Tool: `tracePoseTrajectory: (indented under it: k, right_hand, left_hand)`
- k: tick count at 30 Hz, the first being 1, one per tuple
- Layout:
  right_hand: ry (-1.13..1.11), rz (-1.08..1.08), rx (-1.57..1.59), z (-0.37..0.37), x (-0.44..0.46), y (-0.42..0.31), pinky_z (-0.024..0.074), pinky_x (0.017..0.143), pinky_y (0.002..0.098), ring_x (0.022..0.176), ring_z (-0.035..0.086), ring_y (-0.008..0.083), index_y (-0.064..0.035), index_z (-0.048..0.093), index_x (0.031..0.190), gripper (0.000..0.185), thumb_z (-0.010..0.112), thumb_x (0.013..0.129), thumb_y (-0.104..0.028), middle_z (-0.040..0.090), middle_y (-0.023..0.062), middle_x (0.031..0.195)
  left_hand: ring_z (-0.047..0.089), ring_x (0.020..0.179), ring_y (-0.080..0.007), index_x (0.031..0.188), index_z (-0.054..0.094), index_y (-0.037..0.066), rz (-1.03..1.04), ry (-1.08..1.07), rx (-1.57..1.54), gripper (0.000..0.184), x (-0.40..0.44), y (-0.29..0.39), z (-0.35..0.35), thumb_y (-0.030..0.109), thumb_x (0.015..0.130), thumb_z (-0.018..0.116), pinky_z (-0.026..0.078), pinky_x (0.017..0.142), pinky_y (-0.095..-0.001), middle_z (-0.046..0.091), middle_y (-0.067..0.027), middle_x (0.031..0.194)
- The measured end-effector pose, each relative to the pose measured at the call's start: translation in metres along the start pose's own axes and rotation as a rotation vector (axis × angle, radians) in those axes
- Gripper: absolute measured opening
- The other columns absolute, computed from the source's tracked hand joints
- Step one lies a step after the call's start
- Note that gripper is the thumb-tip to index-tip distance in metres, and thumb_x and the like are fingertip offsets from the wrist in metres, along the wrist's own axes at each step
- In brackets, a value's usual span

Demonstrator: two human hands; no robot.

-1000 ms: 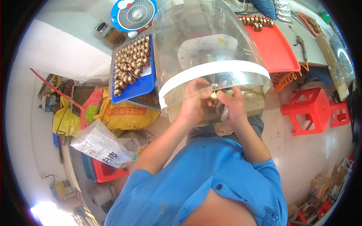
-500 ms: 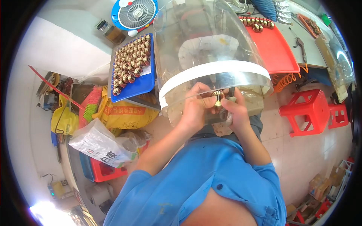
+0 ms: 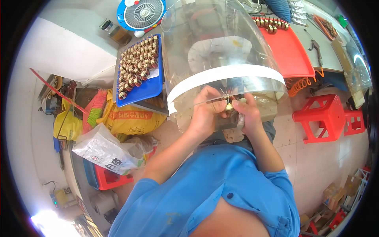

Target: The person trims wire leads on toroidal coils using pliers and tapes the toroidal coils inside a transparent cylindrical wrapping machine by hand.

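Between the fingertips of both hands is a small wire-wound coil, pale at its lower side with thin wires sticking up. My left hand pinches it from the left, its thumb against the coil. From the right, my right hand grips the same coil with thumb and fingers; its fingers seem to wear pale covers. Both hands are under the front edge of a clear curved plastic shield with a white band. The wires' far ends are hard to make out.
A blue tray with several similar coils lies left of the shield. On the right is a red tray with more coils. A fan and a jar stand at the back left. Red stools stand at the right.
Both hands have shifted slightly down and to the right with the coil. The coil has turned a little, and its wires now point up more visibly.
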State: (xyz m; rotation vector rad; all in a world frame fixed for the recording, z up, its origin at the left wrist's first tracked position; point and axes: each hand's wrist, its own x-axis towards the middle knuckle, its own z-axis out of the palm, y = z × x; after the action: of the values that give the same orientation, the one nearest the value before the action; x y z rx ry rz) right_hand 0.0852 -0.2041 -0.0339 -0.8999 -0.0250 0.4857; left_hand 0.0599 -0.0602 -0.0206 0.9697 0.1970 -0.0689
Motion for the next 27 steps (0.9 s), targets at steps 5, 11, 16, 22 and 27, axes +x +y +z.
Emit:
tracePoseTrajectory:
  k: [5,11,16,22,27]
  right_hand:
    - [-0.013,-0.029,0.017,-0.007,0.008,0.005,0.0502,0.067,0.0312,0.076,0.061,0.0203,0.0002,0.051,0.113,0.034,0.059,0.082,-0.012,0.062,0.0132,0.094]
    - [-0.022,-0.042,0.045,-0.008,0.014,0.008,0.0515,0.067,0.0311,0.077,0.062,0.0207,0.0004,0.050,0.115,0.036,0.059,0.081,-0.008,0.062,0.0141,0.096]
    - [-0.035,-0.067,0.051,-0.006,0.018,0.005,0.0516,0.066,0.0314,0.076,0.062,0.0207,-0.0007,0.049,0.115,0.037,0.060,0.080,-0.008,0.061,0.0133,0.095]
    - [-0.026,-0.060,0.042,-0.006,0.018,0.006,0.0507,0.065,0.0312,0.077,0.061,0.0200,-0.0024,0.049,0.114,0.036,0.061,0.080,-0.008,0.060,0.0116,0.094]
    - [-0.023,-0.075,0.001,-0.008,0.017,0.007,0.0498,0.066,0.0301,0.077,0.060,0.0195,-0.0029,0.050,0.114,0.037,0.064,0.080,-0.010,0.060,0.0107,0.094]
  left_hand:
    - [0.058,0.062,-0.0217,0.088,0.048,0.004,0.026,0.000,0.012,0.020,0.002,0.001,0.000,0.002,0.080,0.066,0.047,0.055,-0.0304,0.065,-0.0157,0.085]
    - [0.059,0.061,-0.0233,0.088,0.048,0.004,0.053,-0.009,0.030,0.026,0.008,-0.002,-0.006,0.010,0.079,0.071,0.047,0.053,-0.0297,0.065,-0.0160,0.081]
    - [0.059,0.061,-0.0229,0.089,0.048,0.004,0.074,-0.013,0.045,0.026,0.015,-0.003,-0.007,0.010,0.080,0.071,0.047,0.053,-0.0286,0.064,-0.0147,0.079]
    - [0.060,0.062,-0.0240,0.091,0.047,0.004,0.060,-0.002,0.050,0.026,0.015,0.000,-0.005,0.010,0.080,0.070,0.047,0.053,-0.0290,0.064,-0.0147,0.080]
    - [0.061,0.063,-0.0255,0.091,0.047,0.004,0.068,-0.017,0.072,0.024,0.013,-0.003,-0.008,0.009,0.081,0.068,0.047,0.053,-0.0293,0.065,-0.0159,0.083]
